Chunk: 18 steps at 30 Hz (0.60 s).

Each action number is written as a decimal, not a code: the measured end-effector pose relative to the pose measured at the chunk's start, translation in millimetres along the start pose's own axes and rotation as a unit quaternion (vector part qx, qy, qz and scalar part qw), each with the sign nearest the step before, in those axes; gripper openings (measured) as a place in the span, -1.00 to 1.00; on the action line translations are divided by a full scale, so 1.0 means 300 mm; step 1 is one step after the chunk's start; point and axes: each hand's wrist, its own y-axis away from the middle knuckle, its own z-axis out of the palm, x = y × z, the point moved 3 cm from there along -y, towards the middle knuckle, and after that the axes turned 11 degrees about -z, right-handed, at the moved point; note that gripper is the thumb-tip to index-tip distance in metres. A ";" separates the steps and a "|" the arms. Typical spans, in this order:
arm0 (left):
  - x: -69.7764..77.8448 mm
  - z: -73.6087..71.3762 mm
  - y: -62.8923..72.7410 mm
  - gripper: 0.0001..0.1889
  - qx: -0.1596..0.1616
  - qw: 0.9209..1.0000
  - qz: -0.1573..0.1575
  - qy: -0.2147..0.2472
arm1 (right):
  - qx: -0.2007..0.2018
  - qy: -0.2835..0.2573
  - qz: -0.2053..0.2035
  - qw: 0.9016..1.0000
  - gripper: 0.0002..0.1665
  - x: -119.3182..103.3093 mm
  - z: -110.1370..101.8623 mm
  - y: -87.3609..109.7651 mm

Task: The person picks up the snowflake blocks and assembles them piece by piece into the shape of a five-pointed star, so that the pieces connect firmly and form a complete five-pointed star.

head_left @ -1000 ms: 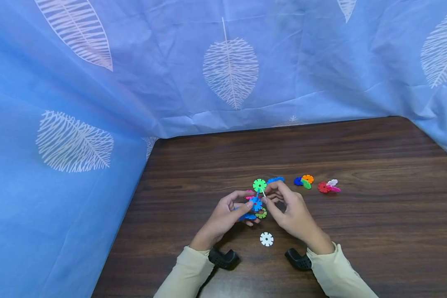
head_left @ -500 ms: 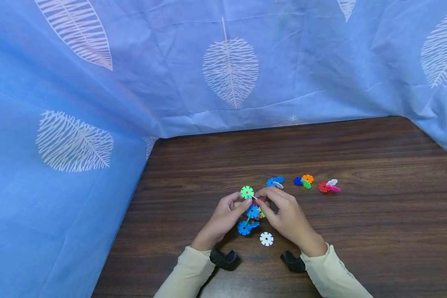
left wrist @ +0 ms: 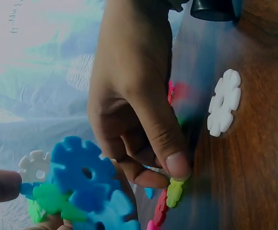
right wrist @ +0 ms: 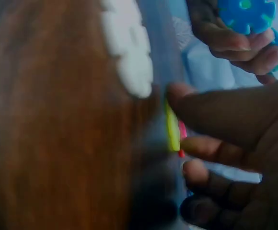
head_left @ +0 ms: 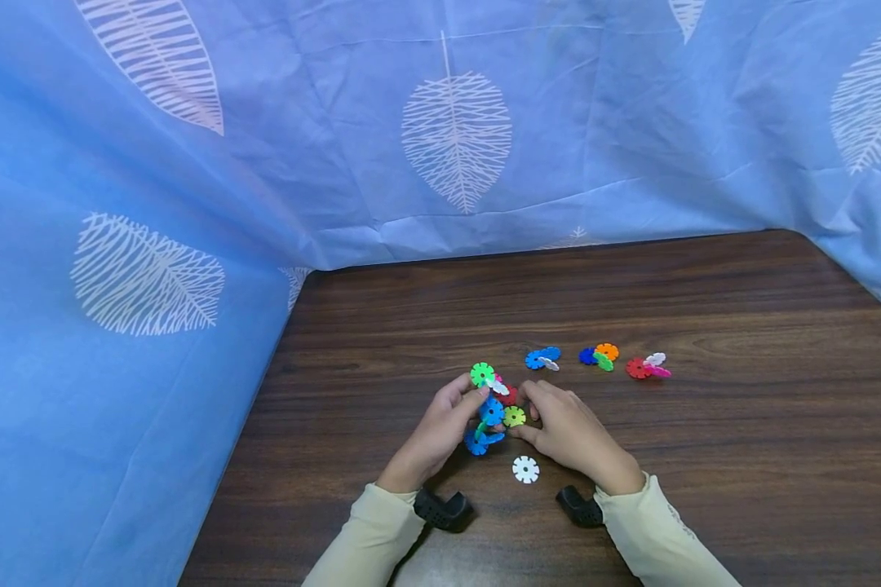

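My left hand (head_left: 440,420) holds a cluster of joined toothed plastic discs. A green disc (head_left: 481,374) with a white disc (head_left: 498,387) tops it, and blue discs (left wrist: 84,167) and another green disc (left wrist: 55,199) sit lower. Beside the cluster, my right hand (head_left: 576,432) has its thumb and forefinger at opposite edges of a yellow-green disc (head_left: 514,417) low over the table. A red disc (head_left: 509,396) lies just behind it. Nearer the front, a loose white disc (head_left: 525,470) lies flat.
Small joined groups of discs stand behind the hands: a blue and white group (head_left: 542,359), a blue, orange and green group (head_left: 599,357), and a red, white and pink group (head_left: 648,367). Patterned blue cloth (head_left: 455,147) borders the brown wooden table (head_left: 382,318).
My right hand has let go of the white disc, which stays joined to the left hand's cluster, and has moved to the yellow-green disc. The cluster has shifted left.
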 end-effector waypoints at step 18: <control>0.001 0.003 0.001 -0.53 0.006 1.000 0.017 -0.017 | -0.028 -0.048 0.007 0.998 -0.64 0.002 0.006 -0.002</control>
